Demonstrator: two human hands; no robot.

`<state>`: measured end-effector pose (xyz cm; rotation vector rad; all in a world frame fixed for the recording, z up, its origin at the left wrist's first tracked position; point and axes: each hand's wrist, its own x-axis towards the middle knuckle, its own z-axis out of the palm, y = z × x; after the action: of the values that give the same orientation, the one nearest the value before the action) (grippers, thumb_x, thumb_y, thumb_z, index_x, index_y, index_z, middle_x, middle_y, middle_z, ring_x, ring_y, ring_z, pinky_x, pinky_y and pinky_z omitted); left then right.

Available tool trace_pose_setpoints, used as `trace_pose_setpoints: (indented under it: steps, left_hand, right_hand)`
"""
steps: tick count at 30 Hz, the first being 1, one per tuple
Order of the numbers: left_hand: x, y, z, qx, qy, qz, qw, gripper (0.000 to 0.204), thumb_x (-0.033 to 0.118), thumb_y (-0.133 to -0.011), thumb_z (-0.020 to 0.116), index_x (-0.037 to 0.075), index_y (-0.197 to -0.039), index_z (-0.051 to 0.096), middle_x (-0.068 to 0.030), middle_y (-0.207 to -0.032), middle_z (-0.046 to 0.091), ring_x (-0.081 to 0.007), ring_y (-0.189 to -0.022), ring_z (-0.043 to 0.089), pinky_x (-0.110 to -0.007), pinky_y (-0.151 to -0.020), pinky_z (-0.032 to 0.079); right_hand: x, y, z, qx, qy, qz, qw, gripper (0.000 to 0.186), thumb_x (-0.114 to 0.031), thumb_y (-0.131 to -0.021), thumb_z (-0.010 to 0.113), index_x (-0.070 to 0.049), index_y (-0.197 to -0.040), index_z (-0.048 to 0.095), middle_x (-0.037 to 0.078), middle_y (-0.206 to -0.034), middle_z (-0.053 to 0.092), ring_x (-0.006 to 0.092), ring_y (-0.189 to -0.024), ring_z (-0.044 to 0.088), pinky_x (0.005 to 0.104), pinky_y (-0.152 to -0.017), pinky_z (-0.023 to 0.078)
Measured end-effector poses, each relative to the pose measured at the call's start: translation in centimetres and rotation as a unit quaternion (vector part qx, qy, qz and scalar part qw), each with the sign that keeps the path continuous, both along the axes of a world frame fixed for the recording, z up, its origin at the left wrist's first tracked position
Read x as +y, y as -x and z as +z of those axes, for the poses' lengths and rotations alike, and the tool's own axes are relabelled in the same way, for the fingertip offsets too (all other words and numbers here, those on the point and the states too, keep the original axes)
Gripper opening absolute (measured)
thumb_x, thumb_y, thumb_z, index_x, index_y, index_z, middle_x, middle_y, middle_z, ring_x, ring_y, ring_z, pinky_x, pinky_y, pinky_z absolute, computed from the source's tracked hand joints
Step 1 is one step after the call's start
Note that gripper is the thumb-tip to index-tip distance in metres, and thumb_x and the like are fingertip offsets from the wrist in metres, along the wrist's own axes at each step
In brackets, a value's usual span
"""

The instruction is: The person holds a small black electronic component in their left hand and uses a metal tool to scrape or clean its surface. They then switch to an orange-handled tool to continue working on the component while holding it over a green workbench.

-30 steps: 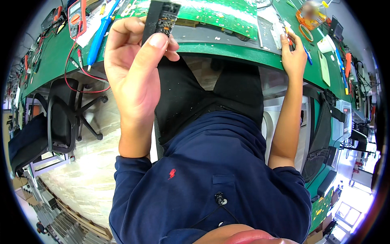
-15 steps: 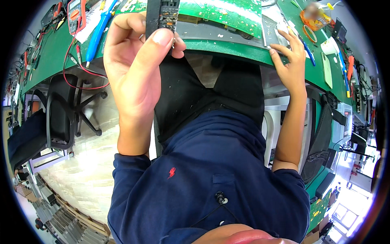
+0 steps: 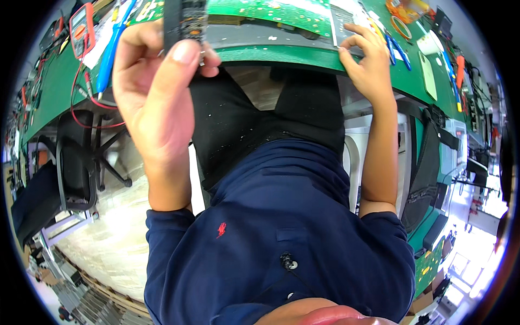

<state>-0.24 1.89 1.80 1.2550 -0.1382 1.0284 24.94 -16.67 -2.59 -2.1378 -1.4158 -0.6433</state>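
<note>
Between the thumb and fingers of my left hand [image 3: 160, 103] is a narrow black circuit module [image 3: 193, 21], held upright above the near edge of the bench. Small parts, some orange, line its right side, and its top is cut off by the picture's edge. My right hand [image 3: 371, 67] rests at the bench edge with bent fingers apart and nothing visible in them. Beside its fingertips lies a flat grey strip [image 3: 341, 24]. A large green circuit board [image 3: 271, 12] lies on the bench between the hands, raised on something dark.
Left on the bench are a red multimeter [image 3: 82, 30] with leads and a blue pen-shaped tool [image 3: 110, 59]. At right lie blue-handled pliers [image 3: 401, 54], a tape roll [image 3: 401, 27], a white cup [image 3: 429, 43] and a phone [image 3: 428, 76]. A black chair [image 3: 76, 162] stands lower left.
The whole view has shifted and turned slightly. My left hand still holds the module, now farther left in the picture. My right hand's fingers look a little more bent, and more of the pliers shows.
</note>
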Motion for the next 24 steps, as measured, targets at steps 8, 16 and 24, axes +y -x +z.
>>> trace_pose_setpoints:
  steps: [8, 16, 24]
  left_hand:
    - [0.4, 0.2, -0.1, 0.005, -0.014, 0.023, 1.0, 0.017, 0.008, -0.085, 0.055, -0.002, -0.097, 0.047, -0.0194, -0.1, 0.057, -0.0215, -0.074, 0.055, -0.031, -0.061, 0.043]
    - [0.0, -0.3, -0.2, 0.005, -0.003, 0.021, 1.0, 0.034, 0.007, -0.086, 0.056, -0.001, -0.117, 0.045, -0.0193, -0.1, 0.058, -0.0214, -0.075, 0.057, -0.031, -0.061, 0.045]
    - [-0.7, -0.7, 0.0, 0.066, -0.005, -0.002, 0.998, 0.048, 0.009, -0.085, 0.056, -0.006, -0.127, 0.038, -0.022, -0.103, 0.059, -0.0223, -0.075, 0.06, -0.03, -0.061, 0.049]
  right_hand:
    - [-3.1, 2.2, 0.9, 0.061, -0.211, -0.036, 0.975, 0.007, -0.001, -0.07, 0.061, -0.004, -0.076, 0.057, 0.01, -0.092, 0.065, 0.0238, -0.089, 0.06, 0.0334, -0.086, 0.043]
    - [-9.2, 2.0, 0.8, 0.084, -0.27, -0.153, 0.947, 0.013, -0.004, -0.077, 0.06, -0.003, -0.09, 0.06, 0.008, -0.098, 0.064, 0.0194, -0.095, 0.058, 0.033, -0.09, 0.04]
    - [-5.6, 3.0, 0.7, 0.07, -0.23, -0.105, 0.965, 0.014, -0.007, -0.078, 0.066, -0.002, -0.09, 0.062, 0.011, -0.094, 0.063, 0.0233, -0.091, 0.059, 0.0326, -0.085, 0.044]
